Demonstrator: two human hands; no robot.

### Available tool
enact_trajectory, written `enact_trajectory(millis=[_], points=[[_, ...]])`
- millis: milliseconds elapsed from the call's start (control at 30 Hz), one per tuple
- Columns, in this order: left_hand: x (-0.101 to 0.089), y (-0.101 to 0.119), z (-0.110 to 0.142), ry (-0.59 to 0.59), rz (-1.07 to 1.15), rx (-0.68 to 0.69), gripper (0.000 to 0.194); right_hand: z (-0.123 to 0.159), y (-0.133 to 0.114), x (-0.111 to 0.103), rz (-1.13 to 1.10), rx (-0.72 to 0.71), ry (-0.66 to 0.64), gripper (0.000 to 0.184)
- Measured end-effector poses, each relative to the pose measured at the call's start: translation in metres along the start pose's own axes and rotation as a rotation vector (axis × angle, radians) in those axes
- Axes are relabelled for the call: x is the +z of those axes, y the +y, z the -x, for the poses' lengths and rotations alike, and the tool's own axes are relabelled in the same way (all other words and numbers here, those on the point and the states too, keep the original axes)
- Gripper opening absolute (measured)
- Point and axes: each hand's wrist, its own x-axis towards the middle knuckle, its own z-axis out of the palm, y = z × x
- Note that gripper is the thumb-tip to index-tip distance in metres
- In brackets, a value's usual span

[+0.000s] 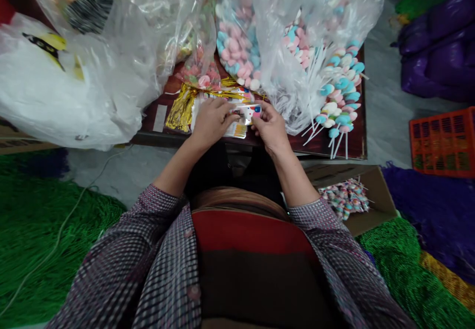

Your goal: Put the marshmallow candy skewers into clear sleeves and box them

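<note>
Between my two hands is a small printed plastic bag (253,111), white with red and blue dots. My left hand (213,119) pinches its left end, and my right hand (272,123) grips the right end with thumb and fingers. Under them lies a stack of similar printed bags (239,131), partly hidden by my hands. Gold twist ties (180,110) spread in a bundle beside my left hand. To the right of my right hand are candy skewers (343,89), pink, blue and white on white sticks.
Clear bags of candies (237,47) line the back of the dark red table (358,143). Loose white sticks (293,104) spill from one bag. At left bulges a white plastic bag (74,96). A cardboard box (378,195) of wrapped candies stands below right, near an orange crate (441,141).
</note>
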Motion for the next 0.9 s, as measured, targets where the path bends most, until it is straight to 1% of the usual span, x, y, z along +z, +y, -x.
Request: enact_trajectory(millis=[67,133,267,333,467,533,667,800,900], points=[[0.0,0.003,-0.003,0.041,-0.011,-0.06,0.045,0.005,-0.001,-0.002,-0.008,0.016,-0.008,0.039],[0.001,0.005,-0.005,0.034,-0.043,-0.1,0.045,0.009,-0.003,-0.002,-0.015,0.023,-0.006,0.043],[0.001,0.007,-0.013,-0.024,-0.09,-0.148,0.029,0.011,-0.002,0.001,-0.016,0.039,0.017,0.048],[0.0,0.006,-0.017,-0.017,-0.078,-0.162,0.026,0.01,0.001,0.002,-0.02,0.048,0.032,0.05],[-0.004,0.005,-0.02,0.049,0.003,-0.162,0.033,0.009,0.007,0.004,-0.03,0.026,0.066,0.055],[-0.005,0.004,-0.019,0.044,0.035,-0.145,0.034,0.008,0.01,0.005,-0.03,0.011,0.086,0.057],[0.0,0.0,-0.014,0.033,0.035,-0.118,0.03,0.006,0.012,0.007,-0.004,0.011,0.113,0.061],[0.008,-0.006,-0.012,0.08,0.052,-0.134,0.035,0.005,0.011,0.01,0.087,0.024,0.122,0.061],[0.007,-0.007,-0.013,0.149,0.065,-0.138,0.037,0.004,0.009,0.013,0.197,0.004,0.137,0.059]])
